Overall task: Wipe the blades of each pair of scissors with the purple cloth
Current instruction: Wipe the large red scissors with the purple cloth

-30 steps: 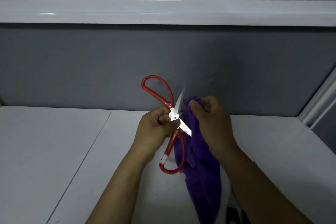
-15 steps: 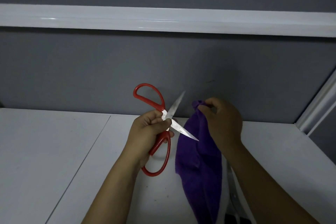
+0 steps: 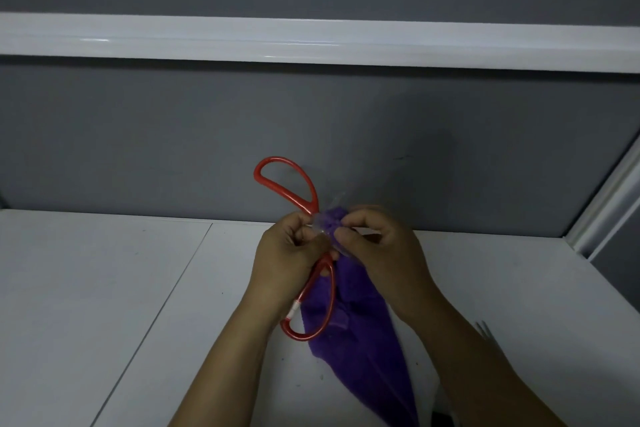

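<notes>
the left hand (image 3: 289, 257) gripped the open red scissors (image 3: 304, 250) at the pivot, above the table (image 3: 104, 288). the right hand (image 3: 377, 253) pinched the cloth (image 3: 360, 350) over the blurred blades. wiping appeared under way; other pairs, if any, were not visible.

Single head-worn, wide-angle view. The camera looked forward and down from above the person's forearms, facing a grey partition wall (image 3: 173, 135) crossed by a white rail (image 3: 311, 42). The white table (image 3: 86, 281) filled the lower frame at close range. Both hands met near centre, the left hand (image 3: 287, 264) beside the right hand (image 3: 384, 253).
</notes>
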